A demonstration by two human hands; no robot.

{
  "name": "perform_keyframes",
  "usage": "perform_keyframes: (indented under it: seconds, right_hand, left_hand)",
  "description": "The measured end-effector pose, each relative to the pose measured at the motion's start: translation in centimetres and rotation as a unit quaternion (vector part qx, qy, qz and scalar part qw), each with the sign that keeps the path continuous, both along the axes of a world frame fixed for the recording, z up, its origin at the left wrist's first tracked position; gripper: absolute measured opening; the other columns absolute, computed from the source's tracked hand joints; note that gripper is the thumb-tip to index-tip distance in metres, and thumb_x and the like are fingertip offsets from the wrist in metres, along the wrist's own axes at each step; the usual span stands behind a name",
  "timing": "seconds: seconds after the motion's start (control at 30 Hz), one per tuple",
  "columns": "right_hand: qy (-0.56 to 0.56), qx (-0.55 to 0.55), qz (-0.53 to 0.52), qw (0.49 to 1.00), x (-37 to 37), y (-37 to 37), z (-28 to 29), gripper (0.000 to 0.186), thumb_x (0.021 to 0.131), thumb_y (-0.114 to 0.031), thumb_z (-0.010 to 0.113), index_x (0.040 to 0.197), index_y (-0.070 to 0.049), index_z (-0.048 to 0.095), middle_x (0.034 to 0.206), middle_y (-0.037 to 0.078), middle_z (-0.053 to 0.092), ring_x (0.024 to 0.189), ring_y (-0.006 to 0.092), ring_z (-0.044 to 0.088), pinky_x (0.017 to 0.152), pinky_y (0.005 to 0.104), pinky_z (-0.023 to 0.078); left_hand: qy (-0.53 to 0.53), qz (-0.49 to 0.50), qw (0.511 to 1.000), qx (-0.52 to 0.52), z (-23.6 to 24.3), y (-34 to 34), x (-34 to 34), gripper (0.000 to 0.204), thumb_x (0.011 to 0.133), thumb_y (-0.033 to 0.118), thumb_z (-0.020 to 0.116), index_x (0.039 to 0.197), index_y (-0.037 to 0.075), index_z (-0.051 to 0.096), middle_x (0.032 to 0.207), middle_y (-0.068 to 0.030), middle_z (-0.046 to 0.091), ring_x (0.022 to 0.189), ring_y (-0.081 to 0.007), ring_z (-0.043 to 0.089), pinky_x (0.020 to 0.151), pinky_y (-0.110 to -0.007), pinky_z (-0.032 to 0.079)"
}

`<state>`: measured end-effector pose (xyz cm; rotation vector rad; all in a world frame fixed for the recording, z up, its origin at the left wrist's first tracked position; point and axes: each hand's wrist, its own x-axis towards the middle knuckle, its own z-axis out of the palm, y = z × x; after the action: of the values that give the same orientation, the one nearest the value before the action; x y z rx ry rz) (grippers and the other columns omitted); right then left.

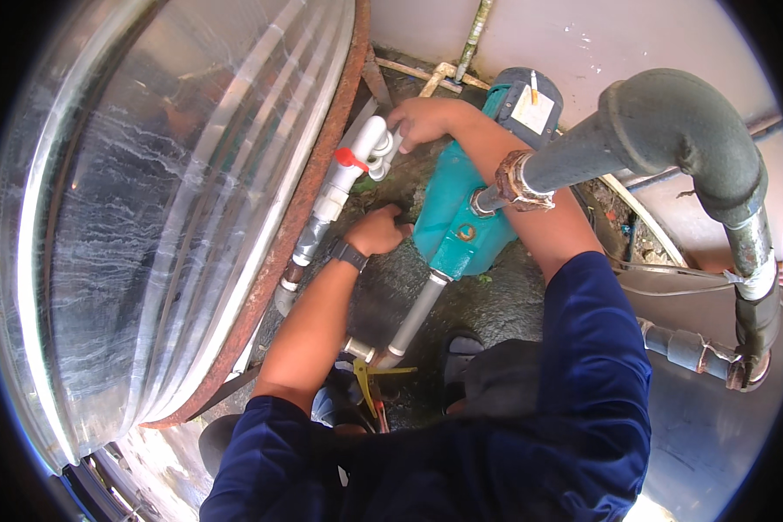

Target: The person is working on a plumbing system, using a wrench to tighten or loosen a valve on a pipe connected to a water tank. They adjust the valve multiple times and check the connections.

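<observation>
A teal water pump (pixel 465 209) with a dark motor end (pixel 531 100) sits on the wet ground in front of me. My right hand (pixel 422 120) reaches across the pump and closes on a white PVC pipe fitting (pixel 390 155). Beside it stands a white pipe with an elbow (pixel 371 135) and a red-handled valve (pixel 350 159). My left hand (pixel 376 230), with a dark watch on its wrist, is between that pipe and the pump. Its fingers are apart and slightly bent, near the pump's front, and nothing shows in them. The fingers' undersides are hidden.
A large shiny metal tank (pixel 174 191) with a rusty rim (pixel 317 165) curves along the left. A thick grey pipe (pixel 670 113) bends over the right side. A grey pipe (pixel 418 313) leaves the pump toward me. A yellow tool (pixel 365 387) lies near my feet. A cigarette (pixel 533 85) rests on the motor.
</observation>
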<state>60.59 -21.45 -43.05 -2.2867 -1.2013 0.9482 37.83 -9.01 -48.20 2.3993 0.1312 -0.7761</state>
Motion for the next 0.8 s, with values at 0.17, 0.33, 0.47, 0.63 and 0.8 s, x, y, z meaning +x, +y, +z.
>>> perform_keyframes:
  seconds: [0.17,0.33,0.47,0.63,0.8]
  right_hand:
    - [0.015,-0.020,-0.017,1.000,0.3,-0.1,-0.6,0.068,0.074,-0.026,0.084,0.133,0.000,0.062,0.106,0.016,0.073,0.098,0.0283,0.070,0.086,0.0377,0.054]
    - [0.016,-0.023,-0.021,0.999,0.4,-0.1,-0.6,0.069,0.075,-0.028,0.083,0.134,0.001,0.062,0.105,0.016,0.074,0.097,0.0282,0.070,0.087,0.0368,0.054]
    - [0.012,-0.031,-0.024,0.999,0.3,-0.1,-0.3,0.069,0.075,-0.029,0.083,0.133,0.001,0.062,0.105,0.016,0.074,0.098,0.0286,0.070,0.087,0.0363,0.054]
    - [0.015,-0.023,-0.012,1.000,0.3,-0.1,-0.1,0.070,0.075,-0.029,0.083,0.133,0.002,0.061,0.106,0.017,0.074,0.097,0.0284,0.070,0.087,0.0365,0.054]
    - [0.017,-0.018,-0.016,1.000,0.3,0.0,-0.3,0.070,0.074,-0.028,0.084,0.133,0.003,0.062,0.106,0.017,0.074,0.096,0.0275,0.070,0.086,0.0362,0.054]
  left_hand:
    - [0.014,0.007,1.000,-0.006,0.2,0.0,0.1,0.070,0.093,0.046,0.065,0.142,-0.003,0.052,0.140,-0.0256,0.057,0.132,-0.0384,0.054,0.110,-0.044,0.043]
    - [0.009,-0.004,1.000,-0.003,-0.3,0.0,0.1,0.069,0.093,0.044,0.066,0.142,-0.003,0.052,0.140,-0.0256,0.058,0.132,-0.0382,0.054,0.111,-0.043,0.043]
    - [0.004,-0.008,1.000,-0.001,-0.7,0.0,0.0,0.068,0.092,0.042,0.067,0.142,-0.003,0.052,0.138,-0.0261,0.059,0.131,-0.0385,0.056,0.110,-0.043,0.044]
    - [0.008,-0.006,1.000,-0.021,-1.0,0.1,-0.2,0.067,0.092,0.040,0.067,0.141,-0.004,0.053,0.134,-0.0271,0.062,0.127,-0.0395,0.058,0.108,-0.042,0.045]
    - [-0.014,-0.003,1.000,-0.020,-1.0,0.1,-0.2,0.067,0.091,0.040,0.068,0.140,-0.004,0.053,0.134,-0.0279,0.061,0.127,-0.0402,0.058,0.107,-0.043,0.046]
